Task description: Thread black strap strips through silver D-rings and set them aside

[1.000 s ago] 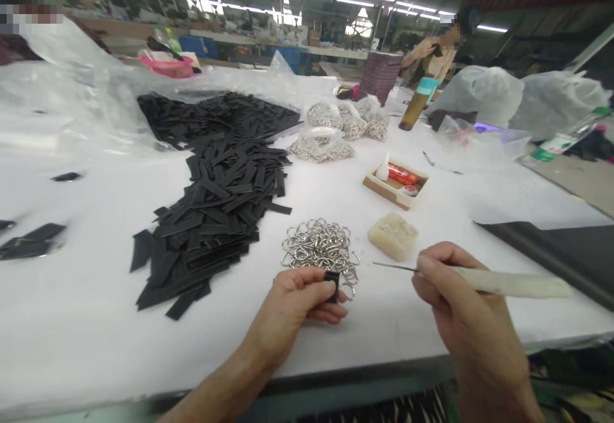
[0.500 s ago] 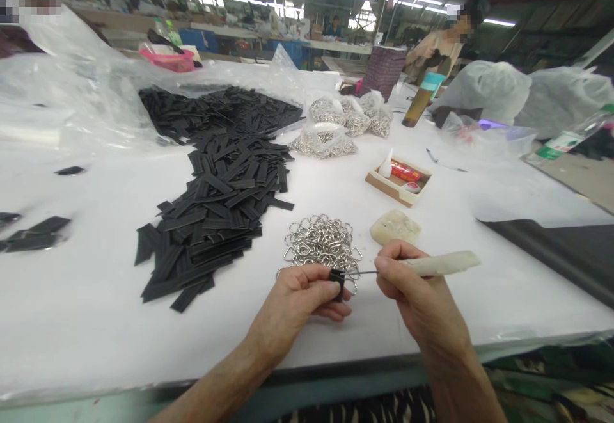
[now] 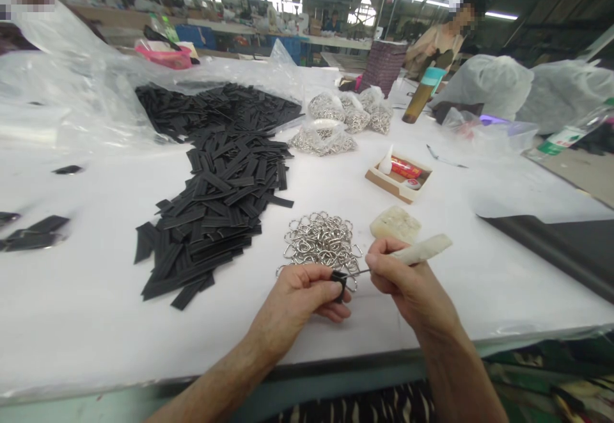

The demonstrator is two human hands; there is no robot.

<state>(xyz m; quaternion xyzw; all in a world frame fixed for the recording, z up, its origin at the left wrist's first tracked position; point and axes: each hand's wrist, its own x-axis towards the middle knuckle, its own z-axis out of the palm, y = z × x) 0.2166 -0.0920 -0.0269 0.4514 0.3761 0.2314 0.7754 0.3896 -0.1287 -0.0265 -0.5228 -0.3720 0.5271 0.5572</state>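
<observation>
My left hand (image 3: pixel 302 298) pinches a small folded black strip (image 3: pixel 339 287) between thumb and fingers, close to the table's front edge. My right hand (image 3: pixel 407 282) grips an awl-like tool (image 3: pixel 426 249) by its pale, thick handle. Its thin dark shaft points left, and the tip meets the top of the folded strip; whether it goes into the fold I cannot tell. Just behind my left hand lies a pile of silvery metal D-rings (image 3: pixel 320 239). A large heap of flat black strips (image 3: pixel 215 208) spreads to the left. Past my right hand sits a pale yellowish lump (image 3: pixel 396 223).
A small open box (image 3: pixel 389 187) holds a red tube. Bags of metal rings (image 3: pixel 323 138) stand farther back, beside a bottle with a turquoise lid (image 3: pixel 425 95). Clear plastic sheeting (image 3: pixel 96 96) covers the far left. Dark sheet material (image 3: pixel 551 244) lies right. A person (image 3: pixel 436 45) stands across the table.
My right hand has shifted slightly left, and the tool's handle has come left and tilted up more. The left hand still holds the strip in nearly the same spot.
</observation>
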